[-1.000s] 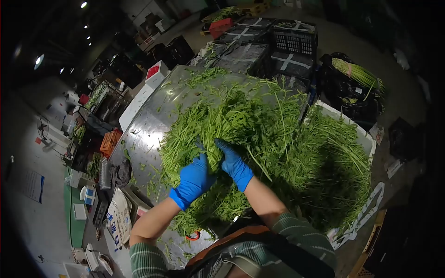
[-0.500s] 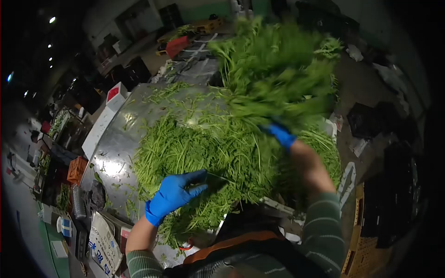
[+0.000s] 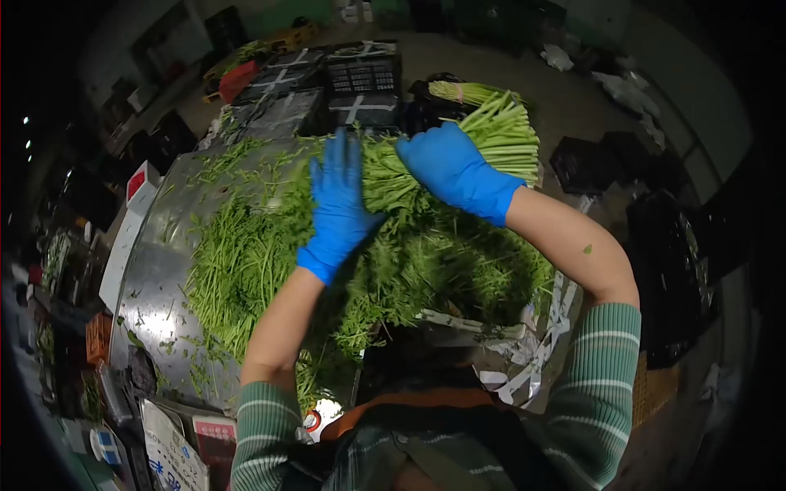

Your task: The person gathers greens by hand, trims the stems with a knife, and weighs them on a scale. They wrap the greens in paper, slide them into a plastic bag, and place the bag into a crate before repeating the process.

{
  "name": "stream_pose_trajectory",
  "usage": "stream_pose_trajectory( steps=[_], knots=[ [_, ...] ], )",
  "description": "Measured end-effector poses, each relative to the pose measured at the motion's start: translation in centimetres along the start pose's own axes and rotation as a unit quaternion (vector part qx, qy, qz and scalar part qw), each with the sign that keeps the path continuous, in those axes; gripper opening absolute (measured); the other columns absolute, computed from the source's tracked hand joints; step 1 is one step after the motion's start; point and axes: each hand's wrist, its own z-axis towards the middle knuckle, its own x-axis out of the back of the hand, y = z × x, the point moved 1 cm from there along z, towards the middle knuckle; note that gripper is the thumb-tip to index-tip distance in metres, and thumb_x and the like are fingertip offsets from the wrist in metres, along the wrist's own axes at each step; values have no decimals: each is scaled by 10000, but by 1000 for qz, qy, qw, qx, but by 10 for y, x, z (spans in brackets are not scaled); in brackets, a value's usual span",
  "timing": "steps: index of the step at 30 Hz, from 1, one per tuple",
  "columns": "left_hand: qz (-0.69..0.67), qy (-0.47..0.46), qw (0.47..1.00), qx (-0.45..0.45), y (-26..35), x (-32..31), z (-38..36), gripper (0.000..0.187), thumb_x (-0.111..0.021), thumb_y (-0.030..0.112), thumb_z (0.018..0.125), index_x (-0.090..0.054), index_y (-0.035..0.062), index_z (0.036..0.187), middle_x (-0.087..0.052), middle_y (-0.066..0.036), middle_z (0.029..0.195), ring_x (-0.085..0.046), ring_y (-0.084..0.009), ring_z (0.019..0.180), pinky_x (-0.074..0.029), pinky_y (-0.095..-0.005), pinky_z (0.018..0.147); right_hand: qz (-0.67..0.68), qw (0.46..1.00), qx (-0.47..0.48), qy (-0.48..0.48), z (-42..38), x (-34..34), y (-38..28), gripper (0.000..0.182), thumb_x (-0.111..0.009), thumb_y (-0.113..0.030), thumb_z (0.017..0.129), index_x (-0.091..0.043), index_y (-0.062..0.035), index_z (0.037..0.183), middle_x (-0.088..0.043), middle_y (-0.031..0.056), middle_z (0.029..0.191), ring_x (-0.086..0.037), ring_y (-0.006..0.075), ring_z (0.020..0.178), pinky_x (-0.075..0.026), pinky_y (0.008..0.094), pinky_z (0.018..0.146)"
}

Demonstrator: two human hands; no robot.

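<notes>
Both of my hands wear blue gloves. My right hand [image 3: 458, 172] is closed around a bunch of leafy greens [image 3: 503, 139], whose pale cut stem ends point to the right. Just left of it, my left hand [image 3: 337, 204] rests palm down with its fingers stretched out, touching the leafy part. Beneath and around the hands spreads a heap of loose green trimmings [image 3: 237, 270], leaves and thin stems, on a metal table [image 3: 151, 286]. Behind the right hand lies another bunch of green stems [image 3: 458, 92] with a pinkish band around it.
Black crates with pale tape [image 3: 360, 78] stand beyond the table's far edge, near a red crate [image 3: 237, 80]. A white box [image 3: 141, 182] sits at the left edge. Printed cardboard [image 3: 173, 448] lies near left; white strips [image 3: 532, 352] hang near right. Dark bags [image 3: 594, 159] lie on the floor.
The bunch, earlier swung up and blurred with its leaves facing away, now lies on the heap with stems to the right. My left hand has moved forward from the near heap and flattened.
</notes>
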Motion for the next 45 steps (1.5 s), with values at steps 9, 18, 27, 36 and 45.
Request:
stream_pose_trajectory(
  steps=[9,18,27,36,45],
  knots=[
    [-543,-310,732,271,-18,14,-13,828,-721,244,639,-232,7,1264,-385,-167,1219,-407,-255,1107,-341,-401,948,223,972,-25,66,-13,24,10,576,-533,-8,533,-517,-153,1090,-574,85,687,-555,271,585,-433,373,477],
    [-587,-116,714,364,7,-62,-49,352,-627,131,658,-543,-4,972,-584,-77,913,-574,-181,794,-443,-325,792,238,964,-119,-6,-13,-40,-1,603,-553,-43,588,-449,-153,1171,-566,104,776,-552,265,746,-428,364,685],
    [-695,-129,563,428,-28,-73,-75,226,-430,96,829,-518,41,1030,-552,-122,1049,-557,-225,919,-479,-361,779,424,813,-200,-345,-231,-241,-124,240,-521,-273,707,-629,-59,729,-600,183,811,-589,320,715,-467,403,618],
    [-590,-126,578,549,-80,-74,-72,278,-556,226,721,-592,63,943,-595,-61,922,-545,-190,901,-420,-318,812,457,747,-282,-392,-265,-285,-165,194,-557,-208,652,-625,-47,735,-594,191,768,-578,344,716,-467,422,650],
    [-405,-252,836,271,15,-85,120,333,-682,119,602,-575,-30,881,-615,-88,798,-575,-197,705,-450,-299,690,577,674,-462,9,-226,-141,-103,408,-596,-214,675,-499,0,1009,-553,214,893,-550,351,815,-449,393,673]
  ],
)
